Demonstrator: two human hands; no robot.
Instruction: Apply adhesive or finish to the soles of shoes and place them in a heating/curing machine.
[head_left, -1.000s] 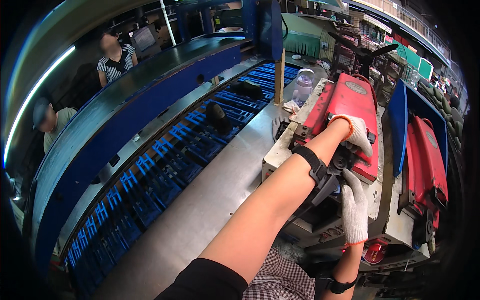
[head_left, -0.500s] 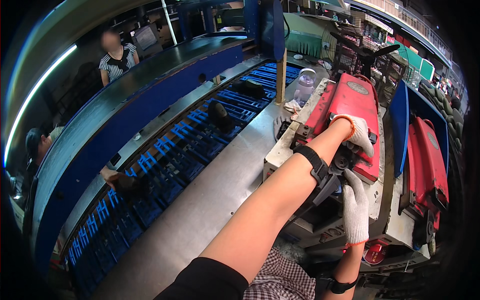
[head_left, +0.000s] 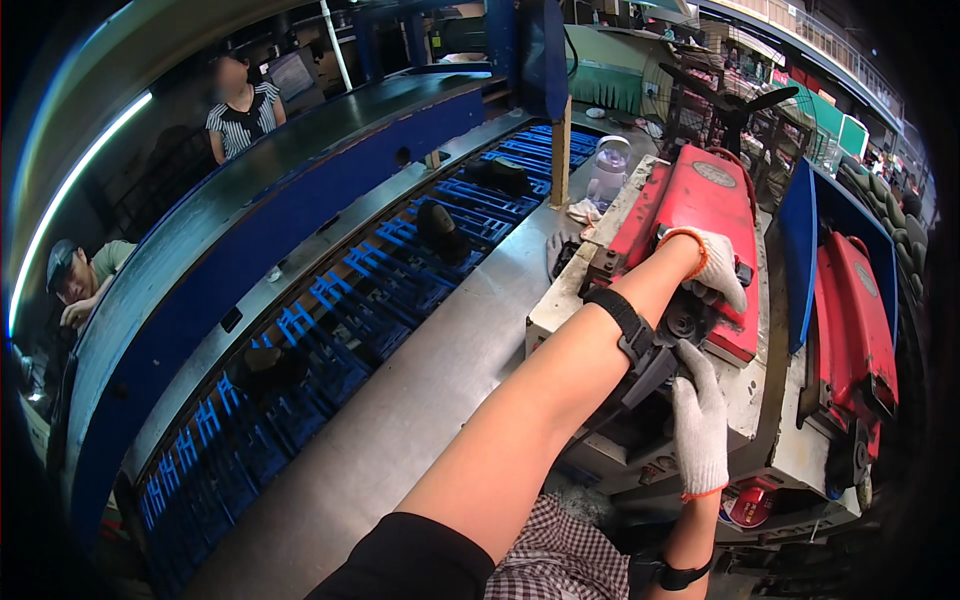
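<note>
Meanwhile, on a factory line, a worker in white knit gloves with orange cuffs tends a red metal press machine (head_left: 700, 225) mounted on a worn grey steel counter (head_left: 560, 300). The left hand (head_left: 712, 268), its forearm strapped with a black band (head_left: 622, 322), rests on the lower front edge of the red housing, fingers curled over it in a closed grip on the machine's edge. The right hand (head_left: 700, 420) lies flat just below, fingers straight and holding nothing, pressed against the dark mechanism (head_left: 685, 322) under the red body; what sits inside that mechanism is hidden.

Judging by the pose, the step in hand is seating or steadying something at the machine's mouth; the next move seems to call for both hands to keep clear of the moving parts and for a firm, even push.

Beside them a conveyor of blue plastic racks (head_left: 380, 290) carries dark shoe-like pieces (head_left: 440, 225), a second red machine (head_left: 850, 320) stands to the right behind a blue panel (head_left: 800, 250), and two other people work across the line.
</note>
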